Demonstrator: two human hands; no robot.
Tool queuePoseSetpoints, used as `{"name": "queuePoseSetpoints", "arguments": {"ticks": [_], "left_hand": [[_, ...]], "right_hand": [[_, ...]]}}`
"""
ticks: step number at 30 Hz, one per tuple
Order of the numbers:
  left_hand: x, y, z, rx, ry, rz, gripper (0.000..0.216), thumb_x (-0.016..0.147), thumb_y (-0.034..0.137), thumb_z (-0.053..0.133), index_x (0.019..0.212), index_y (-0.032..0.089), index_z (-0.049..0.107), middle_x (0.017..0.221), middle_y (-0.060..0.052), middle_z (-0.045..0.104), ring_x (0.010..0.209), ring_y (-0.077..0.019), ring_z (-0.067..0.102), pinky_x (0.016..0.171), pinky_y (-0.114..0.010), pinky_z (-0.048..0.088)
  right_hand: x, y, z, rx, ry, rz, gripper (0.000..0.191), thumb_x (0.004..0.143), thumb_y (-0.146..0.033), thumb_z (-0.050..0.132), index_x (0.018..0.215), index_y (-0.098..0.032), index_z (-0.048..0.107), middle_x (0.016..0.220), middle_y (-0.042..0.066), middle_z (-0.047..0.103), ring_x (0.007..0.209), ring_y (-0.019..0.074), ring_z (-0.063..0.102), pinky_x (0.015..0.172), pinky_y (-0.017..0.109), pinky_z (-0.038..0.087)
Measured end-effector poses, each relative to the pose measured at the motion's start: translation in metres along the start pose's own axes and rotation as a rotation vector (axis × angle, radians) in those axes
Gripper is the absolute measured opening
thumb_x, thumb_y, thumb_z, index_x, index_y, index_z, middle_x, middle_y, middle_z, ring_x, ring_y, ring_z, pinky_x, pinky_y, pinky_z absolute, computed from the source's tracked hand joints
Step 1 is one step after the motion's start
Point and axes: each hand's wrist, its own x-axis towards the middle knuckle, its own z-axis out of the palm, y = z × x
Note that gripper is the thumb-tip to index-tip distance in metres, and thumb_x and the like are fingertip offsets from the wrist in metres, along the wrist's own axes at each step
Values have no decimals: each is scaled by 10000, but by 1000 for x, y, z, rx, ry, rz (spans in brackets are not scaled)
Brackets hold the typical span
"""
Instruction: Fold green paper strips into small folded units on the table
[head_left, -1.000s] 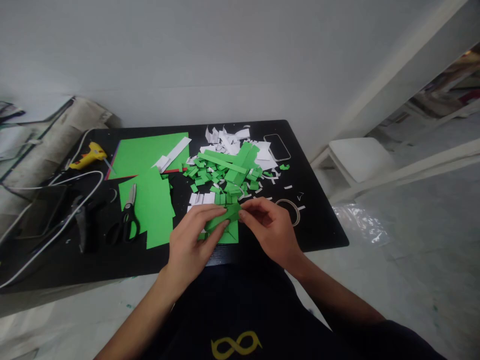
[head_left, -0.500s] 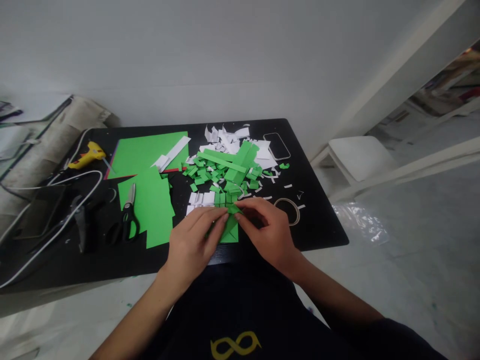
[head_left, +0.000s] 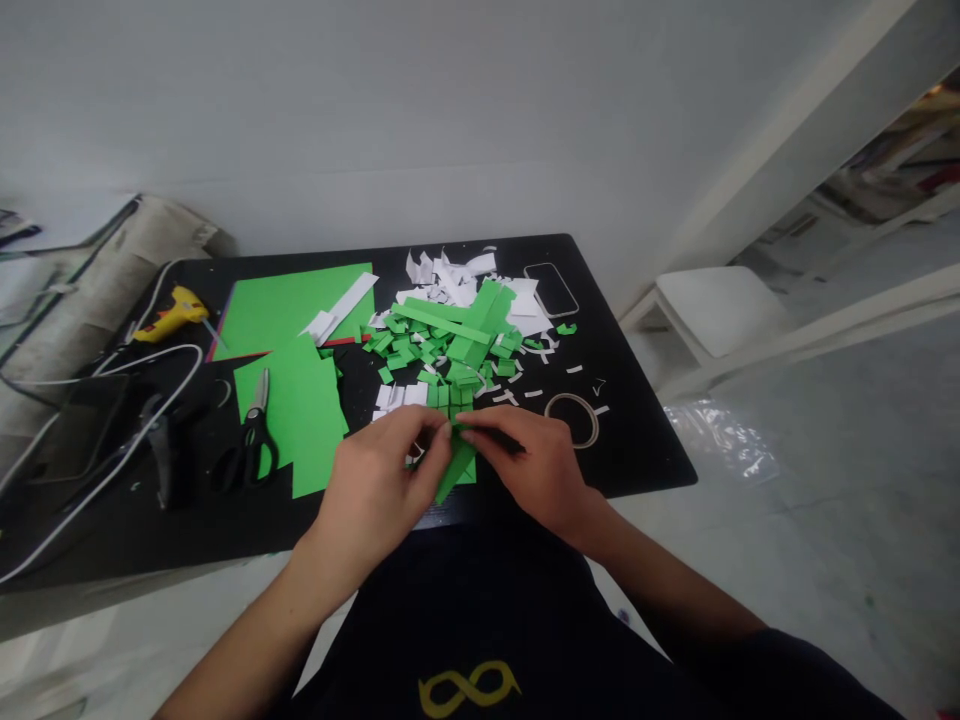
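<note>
Between my two hands is a green paper strip (head_left: pixel 452 468), slanting down toward the table's front edge. My left hand (head_left: pixel 382 470) pinches it from the left, thumb against fingertips. On the other side my right hand (head_left: pixel 536 465) pinches its upper end between thumb and fingers. Just beyond the fingertips lie folded green paper pieces (head_left: pixel 448 394) in a block, beside folded white paper pieces (head_left: pixel 402 396). Part of the strip is hidden behind my fingers. Another green sheet shows under it.
A heap of cut green paper (head_left: pixel 469 335) and white scraps (head_left: pixel 450 275) covers the table's middle. Black scissors (head_left: pixel 256 435) rest on a green sheet (head_left: pixel 307 410) to the left. Farther left are a yellow glue gun (head_left: pixel 174 315) and a white cable (head_left: pixel 150 465). A tape roll (head_left: pixel 592 425) lies right.
The green paper between my fingers has turned, and its long end now points down toward me. My hands stay close together, the left one shifted slightly left.
</note>
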Motion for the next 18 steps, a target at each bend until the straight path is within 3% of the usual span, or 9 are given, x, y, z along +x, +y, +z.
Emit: {"name": "queuePoseSetpoints", "arguments": {"ticks": [5,12,18], "left_hand": [[8,5,-11,-65,-136,-118,146,1006,250,603,910,213,706,763,16,730,639,-139,680,570,-243,485],[19,0,-29,-97,-452,-159,61,928,292,657,941,244,691,805,12,758,667,-172,717,559,-250,503],[35,-4,-31,-70,-550,-148,100,920,298,692,849,248,742,692,14,761,594,-185,720,519,-253,467]], "right_hand": [[2,-1,-3,67,-34,96,153,968,-188,780,1078,-277,837,1034,16,869,926,220,827,879,373,665],[4,-2,-8,169,-138,179,107,968,-204,768,1023,-255,845,989,26,847,901,205,800,760,325,619],[4,-9,-7,215,-178,229,123,961,-208,766,1041,-254,846,1003,33,858,904,209,814,783,346,650]]}}
